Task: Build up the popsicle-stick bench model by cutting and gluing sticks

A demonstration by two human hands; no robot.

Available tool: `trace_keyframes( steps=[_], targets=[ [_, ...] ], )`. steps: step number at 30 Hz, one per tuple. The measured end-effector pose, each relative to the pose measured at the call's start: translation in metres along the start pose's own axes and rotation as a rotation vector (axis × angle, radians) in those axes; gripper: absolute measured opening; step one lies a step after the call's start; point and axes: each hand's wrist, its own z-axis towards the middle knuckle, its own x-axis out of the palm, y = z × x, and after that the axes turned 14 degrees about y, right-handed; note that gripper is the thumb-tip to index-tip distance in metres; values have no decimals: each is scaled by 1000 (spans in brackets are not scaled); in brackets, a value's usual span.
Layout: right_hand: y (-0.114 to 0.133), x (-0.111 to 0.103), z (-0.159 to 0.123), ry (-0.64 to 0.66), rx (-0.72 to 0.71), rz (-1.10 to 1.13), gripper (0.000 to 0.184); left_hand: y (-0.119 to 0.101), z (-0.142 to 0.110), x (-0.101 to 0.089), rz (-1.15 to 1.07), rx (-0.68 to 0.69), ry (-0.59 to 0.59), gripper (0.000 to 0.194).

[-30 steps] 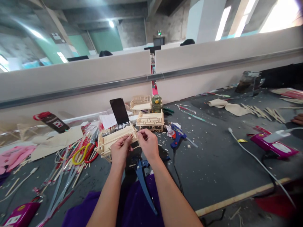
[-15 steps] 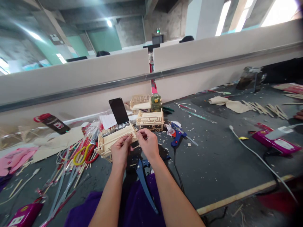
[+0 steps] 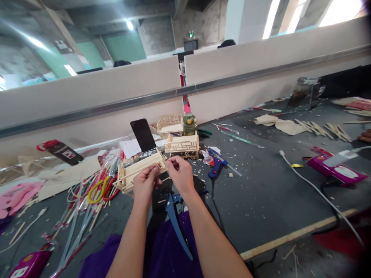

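In front of me a small wooden stick model [image 3: 136, 170], a flat deck with railings, sits tilted at the desk's middle. My left hand [image 3: 145, 183] is closed on its near right edge, thumb on top. At the model's right end, my right hand [image 3: 180, 172] is closed in a pinch; what lies between its fingertips is too small to make out. Below the hands lies a cutter with long blue handles [image 3: 177, 227]. A phone [image 3: 143, 135] leans upright behind the model. To the right rests a blue glue gun [image 3: 216, 164] with a clear glue stick.
Two more stick models [image 3: 182, 143] stand behind, beside a green bottle [image 3: 189, 124]. Yellow-handled scissors [image 3: 97, 191] lie among sticks and plastic strips at left. A dark bottle with red lid [image 3: 63, 151] leans there. A magenta power strip [image 3: 336, 172] and another person's hand [image 3: 365, 136] are at right.
The view has shifted slightly, so everything sits a little further left and up. Both hands keep nearly the same pose at the model.
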Motion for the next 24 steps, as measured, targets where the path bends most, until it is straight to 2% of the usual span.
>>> trace_keyframes(
  steps=[11,24],
  targets=[
    [4,-1,0,0,21,-28,17,2,1,2,-10,22,-13,39],
    [3,-4,1,-11,14,-6,17,3,0,10,-54,71,-109,33]
  ],
)
